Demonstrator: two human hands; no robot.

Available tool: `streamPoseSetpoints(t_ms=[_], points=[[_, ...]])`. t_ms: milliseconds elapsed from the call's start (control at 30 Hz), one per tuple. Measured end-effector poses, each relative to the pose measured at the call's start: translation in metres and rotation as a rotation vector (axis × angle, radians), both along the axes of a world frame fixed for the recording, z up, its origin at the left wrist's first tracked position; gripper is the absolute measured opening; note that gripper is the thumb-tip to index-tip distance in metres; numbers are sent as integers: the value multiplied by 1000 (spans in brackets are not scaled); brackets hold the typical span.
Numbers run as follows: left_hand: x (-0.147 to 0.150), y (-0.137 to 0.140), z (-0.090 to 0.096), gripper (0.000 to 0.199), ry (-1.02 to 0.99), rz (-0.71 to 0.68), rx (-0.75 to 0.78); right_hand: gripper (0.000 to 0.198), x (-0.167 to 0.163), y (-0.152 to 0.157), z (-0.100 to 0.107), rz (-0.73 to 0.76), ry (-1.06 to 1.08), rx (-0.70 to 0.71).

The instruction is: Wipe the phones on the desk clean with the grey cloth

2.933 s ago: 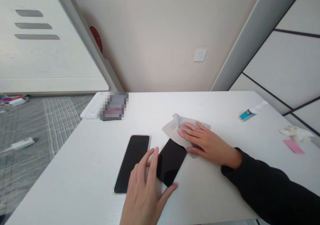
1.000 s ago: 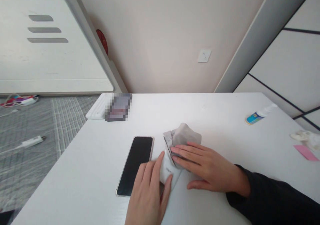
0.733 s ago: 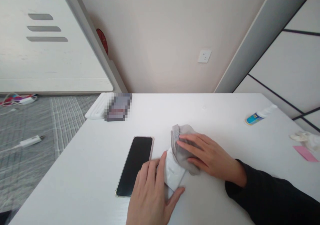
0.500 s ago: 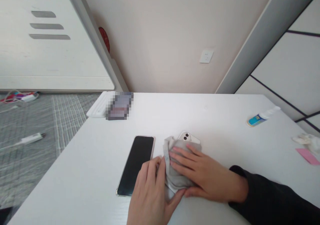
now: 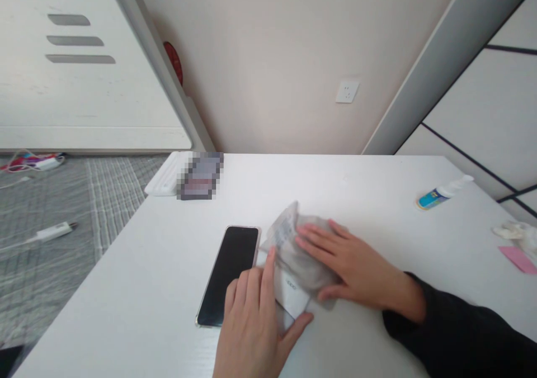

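Observation:
A white phone (image 5: 290, 291) lies back up on the table, with small lettering showing near its lower end. Most of it is under a crumpled grey cloth (image 5: 308, 258). My left hand (image 5: 254, 319) has its index finger and thumb at the phone's lower edges, bracing it. My right hand (image 5: 348, 266) presses the cloth onto the phone's upper part, fingers long and slightly blurred. Just left of them a black-screened phone (image 5: 229, 274) in a clear case lies face up, close to my left fingers.
On the white table (image 5: 369, 188), a white-and-blue bottle (image 5: 440, 193) lies at the right, near a pink slip (image 5: 518, 259) and crumpled tissue (image 5: 518, 232). A pixelated flat item (image 5: 201, 176) and a white case (image 5: 168, 175) sit at the back left. A charger (image 5: 54, 231) rests on grey fabric.
My right hand has slid the cloth up and to the right, uncovering the white phone's lower end and covering its camera. My left hand stays almost in place.

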State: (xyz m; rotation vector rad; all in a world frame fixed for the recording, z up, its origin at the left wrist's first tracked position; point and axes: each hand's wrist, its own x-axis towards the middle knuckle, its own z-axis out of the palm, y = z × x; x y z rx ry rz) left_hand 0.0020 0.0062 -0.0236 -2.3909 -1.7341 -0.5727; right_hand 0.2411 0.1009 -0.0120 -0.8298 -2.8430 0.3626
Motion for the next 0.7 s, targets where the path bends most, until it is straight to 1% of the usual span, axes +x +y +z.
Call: streamPoseSetpoints(t_ms=[33, 67, 100, 200, 233, 267, 333, 367, 400, 433, 467, 500, 567, 600, 633, 700], points=[[0, 0, 0, 90, -1, 6, -6, 97, 2, 2, -1, -91, -6, 37], [0, 0, 0, 89, -3, 6, -7, 100, 3, 2, -1, -123, -9, 56], [0, 0, -1, 88, -4, 3, -8, 102, 2, 1, -1, -85, -8, 49], [0, 1, -1, 86, -5, -6, 10, 103, -7, -7, 1, 218, 19, -65], [0, 2, -2, 86, -4, -8, 24, 101, -9, -7, 2, 263, 19, -91], [0, 2, -2, 86, -3, -3, 34, 98, -8, -6, 2, 241, 11, -93], [-1, 2, -3, 87, -1, 10, 44, 95, -2, 1, 2, 49, -15, -36], [-1, 2, -3, 87, 0, 14, 42, 96, 1, 4, 1, -59, -27, 2], [-1, 3, -4, 87, 2, 16, 40, 101, 4, 6, 1, -129, -31, 30], [-1, 3, -4, 87, 5, 13, 44, 105, 4, 5, 1, -134, -30, 36], [-1, 3, -5, 88, 10, 5, 53, 108, 3, 2, 1, -72, -24, 18], [-2, 4, -6, 88, 16, -2, 70, 106, 0, -2, 2, 33, -16, -17], [-2, 5, -7, 88, 27, -13, 115, 95, -7, -9, 3, 247, -13, -106], [-2, 6, -7, 89, 33, -14, 126, 90, -8, -9, 4, 289, -15, -133], [-2, 7, -7, 89, 38, -15, 127, 88, -7, -6, 4, 264, -18, -138], [-3, 8, -7, 90, 43, -16, 114, 93, 1, 4, 2, 72, -27, -85]])
